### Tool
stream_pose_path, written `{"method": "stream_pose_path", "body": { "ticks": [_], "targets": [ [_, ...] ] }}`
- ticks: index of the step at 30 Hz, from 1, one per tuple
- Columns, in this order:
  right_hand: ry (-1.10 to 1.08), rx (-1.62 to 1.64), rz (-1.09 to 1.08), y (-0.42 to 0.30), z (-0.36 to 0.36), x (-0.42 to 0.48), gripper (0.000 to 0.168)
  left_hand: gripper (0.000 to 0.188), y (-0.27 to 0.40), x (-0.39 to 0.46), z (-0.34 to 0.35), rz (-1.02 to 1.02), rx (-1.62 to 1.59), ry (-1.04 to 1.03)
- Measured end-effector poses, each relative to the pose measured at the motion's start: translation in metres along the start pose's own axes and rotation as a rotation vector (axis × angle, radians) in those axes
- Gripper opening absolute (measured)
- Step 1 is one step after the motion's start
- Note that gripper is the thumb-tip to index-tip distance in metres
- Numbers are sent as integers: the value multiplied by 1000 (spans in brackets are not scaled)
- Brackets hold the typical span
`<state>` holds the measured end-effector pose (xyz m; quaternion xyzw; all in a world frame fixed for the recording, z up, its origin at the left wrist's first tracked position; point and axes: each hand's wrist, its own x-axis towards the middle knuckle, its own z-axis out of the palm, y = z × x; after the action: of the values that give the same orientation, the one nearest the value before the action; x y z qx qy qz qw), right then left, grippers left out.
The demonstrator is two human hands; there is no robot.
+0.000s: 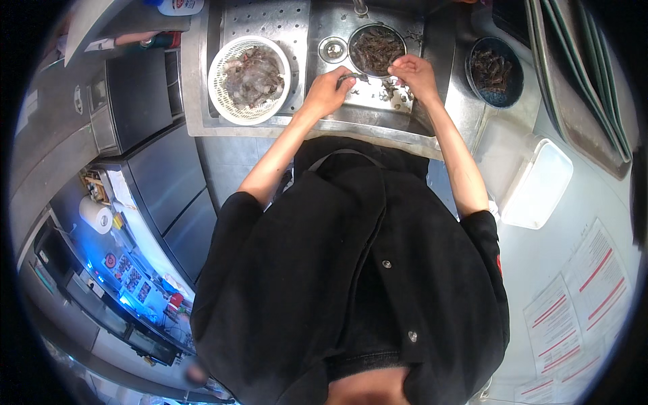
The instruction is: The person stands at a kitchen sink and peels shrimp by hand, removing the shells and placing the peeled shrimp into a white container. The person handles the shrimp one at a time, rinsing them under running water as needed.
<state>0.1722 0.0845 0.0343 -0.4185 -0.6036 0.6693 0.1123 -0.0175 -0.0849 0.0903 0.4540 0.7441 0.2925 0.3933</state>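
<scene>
My left hand [326, 96] is over the stainless-steel sink, a small dark raw shrimp [358, 77] pinched between thumb and fingers. Across from it, my right hand [416, 76] is at the near right rim of a round bowl [349, 54], fingertips drawn together; whether they hold anything is too small to tell. Dark whole shrimp or shells [377, 46] fill that bowl. Left of the sink, a white plastic colander [217, 104] holds a heap of greyish, seemingly peeled shrimp [254, 76]. Dark scraps [389, 92] lie scattered on the wet sink floor below my hands.
A drain strainer [333, 49] sits beside the bowl, under a faucet [360, 7]. On the right counter a dark blue bowl [493, 97] contains more dark shrimp or shells [489, 68]. Trays [582, 66] lean farther right, above a white plastic container [540, 185]. Perforated drainboard [263, 20] adjoins the sink.
</scene>
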Motion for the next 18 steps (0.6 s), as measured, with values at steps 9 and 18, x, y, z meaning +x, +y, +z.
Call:
{"method": "stream_pose_path", "body": {
  "ticks": [9,18],
  "targets": [
    [-176,-293,-203,-48,25,-36,17,29,15,20,22,145,-334,-180],
    [-139,-257,-44,-38,6,-47,15,22,28,28,20,285,-33,-86]
  ]
}}
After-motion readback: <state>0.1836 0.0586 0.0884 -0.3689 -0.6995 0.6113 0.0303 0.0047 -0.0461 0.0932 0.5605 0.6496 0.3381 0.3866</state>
